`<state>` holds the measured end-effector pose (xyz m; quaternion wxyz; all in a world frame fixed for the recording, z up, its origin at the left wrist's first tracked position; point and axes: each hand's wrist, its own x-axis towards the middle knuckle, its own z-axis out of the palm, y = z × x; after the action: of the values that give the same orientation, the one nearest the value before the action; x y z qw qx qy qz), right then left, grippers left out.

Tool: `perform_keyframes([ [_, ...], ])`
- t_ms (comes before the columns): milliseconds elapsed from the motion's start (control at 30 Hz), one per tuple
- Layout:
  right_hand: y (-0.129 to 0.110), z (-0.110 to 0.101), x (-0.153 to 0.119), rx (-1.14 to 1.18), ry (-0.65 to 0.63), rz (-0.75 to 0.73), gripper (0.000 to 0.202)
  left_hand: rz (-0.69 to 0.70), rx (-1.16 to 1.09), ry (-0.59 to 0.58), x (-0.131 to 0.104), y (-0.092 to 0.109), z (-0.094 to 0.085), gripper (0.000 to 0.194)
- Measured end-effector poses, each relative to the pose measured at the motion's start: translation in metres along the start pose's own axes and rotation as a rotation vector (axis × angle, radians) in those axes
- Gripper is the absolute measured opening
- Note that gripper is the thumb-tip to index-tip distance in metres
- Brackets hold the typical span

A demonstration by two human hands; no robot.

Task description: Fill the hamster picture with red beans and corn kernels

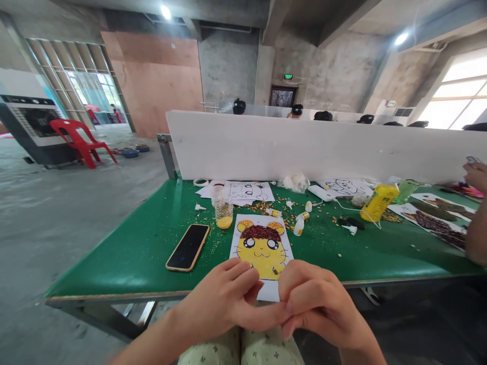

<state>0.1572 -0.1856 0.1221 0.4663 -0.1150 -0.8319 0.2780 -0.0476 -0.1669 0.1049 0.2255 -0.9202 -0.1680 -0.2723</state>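
Note:
My left hand point(232, 291) and my right hand point(319, 299) meet in front of the table's near edge. The left one has its fingers curled and its thumb stretched toward the right. Around that thumb's tip, the fingers of my right hand are closed; whether anything small lies between them is hidden. Just beyond both hands lies a paper with a hamster picture point(262, 253), its lower part overhanging the edge. Yellow fills its face and body, dark red pieces cover the top of the head, and yellow-orange bits fill the ears.
On the green table point(140, 238) are a phone point(188, 247), a clear bottle with yellow grains point(224, 215), small glue bottles point(299, 226), scattered kernels, drawings point(249, 190) and a yellow bottle point(378, 202). A white partition point(285, 147) stands behind. Another person's arm point(477, 228) is at right.

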Motion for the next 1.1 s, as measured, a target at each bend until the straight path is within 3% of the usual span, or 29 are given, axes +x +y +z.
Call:
perform_keyframes([
  [167, 0.0017, 0.0047, -0.0020, -0.024, 0.069, -0.092, 0.017, -0.002, -0.084, 0.013, -0.0045, 0.0054, 0.0023, 0.052],
  [400, 0.0009, 0.0086, -0.0012, -0.045, 0.091, -0.148, 0.013, -0.013, -0.169, 0.001, -0.0037, 0.0092, 0.0025, 0.027],
  [700, 0.0027, 0.0106, 0.0000, -0.039, 0.134, -0.186, 0.006, -0.017, -0.225, -0.029, -0.0036, 0.0081, 0.0007, 0.026],
  [900, 0.0048, 0.0099, -0.0023, -0.088, 0.084, -0.201, 0.010, -0.029, -0.188, -0.022, -0.0020, 0.0085, -0.0011, 0.022],
  [1100, 0.0048, 0.0101, -0.0033, -0.109, 0.102, -0.194, 0.010, -0.041, -0.266, -0.087, -0.0012, 0.0099, -0.0048, 0.020],
])
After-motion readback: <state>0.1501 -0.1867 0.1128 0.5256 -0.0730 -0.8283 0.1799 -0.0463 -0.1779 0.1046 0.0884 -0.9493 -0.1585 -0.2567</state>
